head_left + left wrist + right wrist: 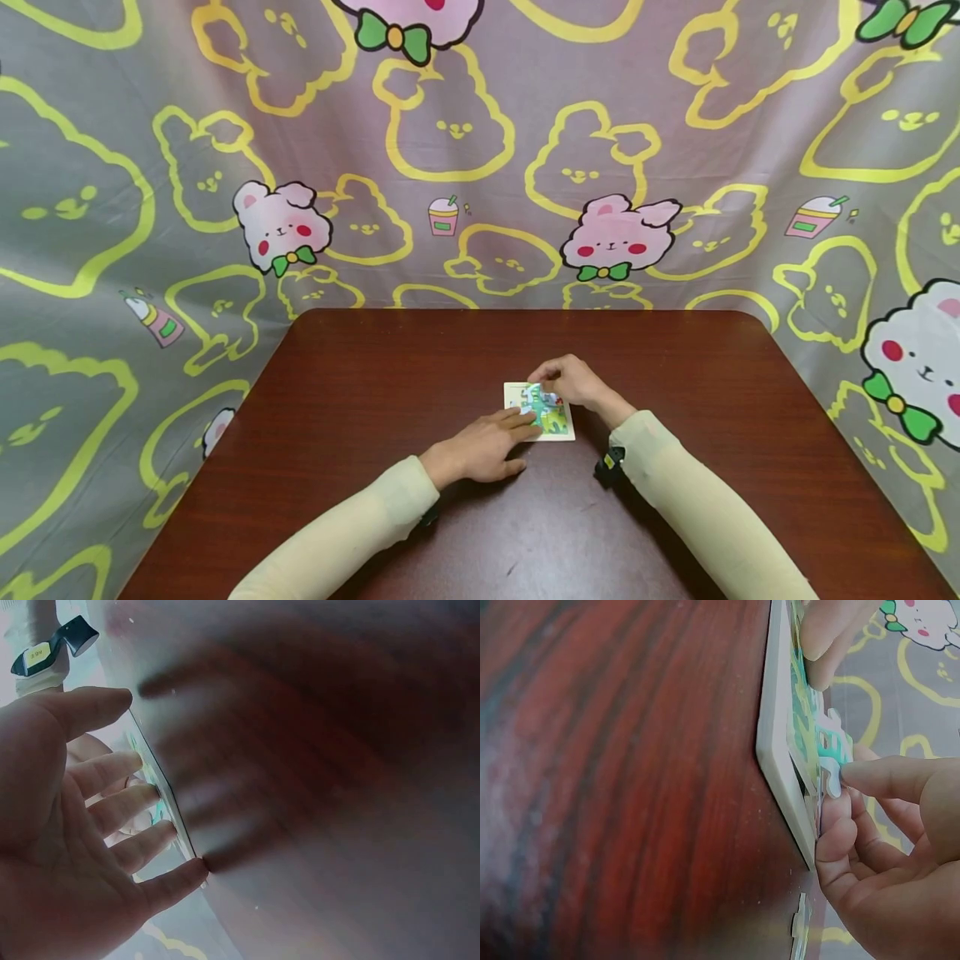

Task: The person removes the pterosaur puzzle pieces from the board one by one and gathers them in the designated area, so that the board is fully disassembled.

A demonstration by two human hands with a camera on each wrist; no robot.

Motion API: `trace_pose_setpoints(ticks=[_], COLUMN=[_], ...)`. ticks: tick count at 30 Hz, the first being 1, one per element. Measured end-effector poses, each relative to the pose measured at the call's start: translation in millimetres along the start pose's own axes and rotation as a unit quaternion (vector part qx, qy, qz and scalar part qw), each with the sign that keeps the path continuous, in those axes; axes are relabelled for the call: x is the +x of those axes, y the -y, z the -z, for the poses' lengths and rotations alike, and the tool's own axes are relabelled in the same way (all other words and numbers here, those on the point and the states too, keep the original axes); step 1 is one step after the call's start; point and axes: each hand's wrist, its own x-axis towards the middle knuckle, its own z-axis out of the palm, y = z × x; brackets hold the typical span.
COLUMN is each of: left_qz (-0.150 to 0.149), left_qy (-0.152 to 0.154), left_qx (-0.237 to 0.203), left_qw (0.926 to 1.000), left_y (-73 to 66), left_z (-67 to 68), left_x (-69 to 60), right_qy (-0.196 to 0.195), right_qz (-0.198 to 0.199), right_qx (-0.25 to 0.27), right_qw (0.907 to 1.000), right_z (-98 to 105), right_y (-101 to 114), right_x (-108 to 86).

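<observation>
A small jigsaw puzzle with a pale frame [572, 435] lies on the table in the head view, its picture green, yellow and blue. My left hand [483, 447] rests on its near left part with fingers stretched out. In the left wrist view, the fingertips of that left hand [97, 817] reach the board's edge [166, 787]. At the far right corner is my right hand [573, 383]. The right wrist view shows it pinching a green and white puzzle piece [831, 750] between thumb and fingers, tilted up from the board. Part of the picture is hidden under both hands.
The brown wooden table [375, 358] extends around the board. Behind and beside it hangs a grey curtain [465, 92] with cartoon prints. A thin, flat, light-edged item [801, 926] lies near the board's corner; its kind cannot be told.
</observation>
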Motion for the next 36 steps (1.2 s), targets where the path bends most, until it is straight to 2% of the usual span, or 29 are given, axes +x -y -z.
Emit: trace_pose_setpoints(ticks=[14, 22, 36], left_qz=[0.01, 0.004, 0.002], left_qy=[0.004, 0.002, 0.0], left_qx=[-0.009, -0.009, -0.005], left_qw=[0.9999, 1.0, 1.0], left_y=[-0.2, -0.7, 1.1], left_z=[1.2, 1.0, -0.3], left_x=[0.9, 0.0, 1.6], right_qy=[0.005, 0.012, 0.028], right_qz=[0.011, 0.01, 0.02], right_qx=[0.013, 0.008, 0.036], right_qw=[0.9998, 0.9998, 0.9987], right_z=[2.0, 1.5, 4.8], right_y=[0.1, -1.5, -1.5], right_x=[1.4, 1.7, 3.2])
